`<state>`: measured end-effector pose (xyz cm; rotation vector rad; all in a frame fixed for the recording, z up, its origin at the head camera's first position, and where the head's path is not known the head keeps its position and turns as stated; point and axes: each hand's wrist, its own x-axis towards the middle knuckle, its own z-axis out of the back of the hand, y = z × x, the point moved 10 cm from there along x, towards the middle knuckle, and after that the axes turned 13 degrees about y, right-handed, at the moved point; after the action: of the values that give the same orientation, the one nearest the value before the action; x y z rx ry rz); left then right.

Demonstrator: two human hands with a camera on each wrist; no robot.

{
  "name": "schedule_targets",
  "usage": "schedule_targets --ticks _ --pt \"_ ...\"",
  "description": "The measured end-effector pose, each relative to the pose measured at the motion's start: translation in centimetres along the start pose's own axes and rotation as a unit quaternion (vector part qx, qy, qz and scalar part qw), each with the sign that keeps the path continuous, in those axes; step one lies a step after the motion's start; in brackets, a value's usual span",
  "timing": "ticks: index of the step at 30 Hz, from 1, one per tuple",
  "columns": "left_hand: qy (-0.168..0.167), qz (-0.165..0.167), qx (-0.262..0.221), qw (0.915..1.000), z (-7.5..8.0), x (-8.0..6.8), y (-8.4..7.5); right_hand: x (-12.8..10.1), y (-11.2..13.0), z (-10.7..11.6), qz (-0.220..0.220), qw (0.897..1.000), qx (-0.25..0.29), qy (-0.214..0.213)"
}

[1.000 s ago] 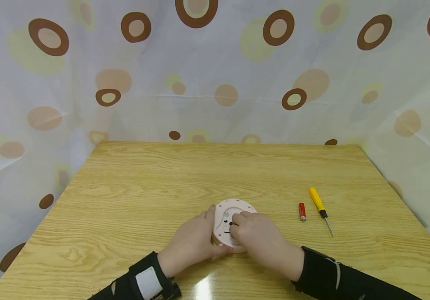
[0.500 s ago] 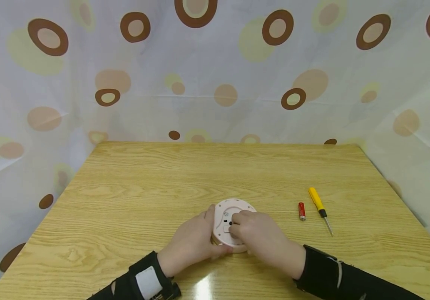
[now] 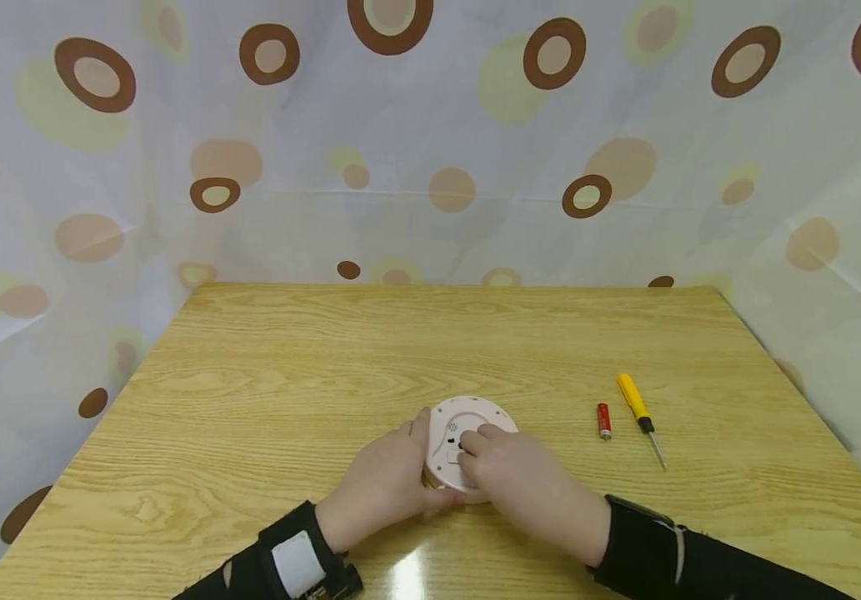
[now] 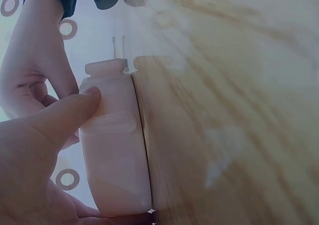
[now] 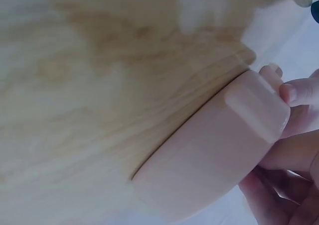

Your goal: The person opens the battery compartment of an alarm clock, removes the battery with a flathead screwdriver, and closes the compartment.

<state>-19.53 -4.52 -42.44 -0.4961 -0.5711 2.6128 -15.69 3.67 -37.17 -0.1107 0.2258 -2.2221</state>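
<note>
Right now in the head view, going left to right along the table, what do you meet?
Left hand → round pink device → right hand → red battery → yellow-handled screwdriver.

Small red battery (image 3: 605, 421) lying on wooden table (image 3: 287, 358), yellow-handled screwdriver (image 3: 642, 418) just beside it to the right, white curtain (image 3: 430, 142) with brown and tan circles behind and around.
</note>
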Motion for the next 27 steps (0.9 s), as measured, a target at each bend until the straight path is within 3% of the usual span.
schedule_targets --ticks 4,9,22,27 --pt "-0.002 -0.003 0.001 1.0 0.1 0.0 -0.1 0.2 0.4 0.0 0.004 0.999 -0.035 -0.002" --pt "-0.005 -0.007 0.002 1.0 0.2 -0.1 -0.2 0.4 0.4 -0.1 -0.005 0.999 -0.039 0.008" --pt "-0.001 -0.001 0.003 1.0 0.2 0.0 -0.1 -0.4 -1.7 -0.3 -0.044 0.994 0.096 -0.031" --pt "0.0 -0.003 -0.002 1.0 0.2 -0.1 -0.3 -0.6 -2.2 0.0 -0.053 0.993 0.096 -0.048"
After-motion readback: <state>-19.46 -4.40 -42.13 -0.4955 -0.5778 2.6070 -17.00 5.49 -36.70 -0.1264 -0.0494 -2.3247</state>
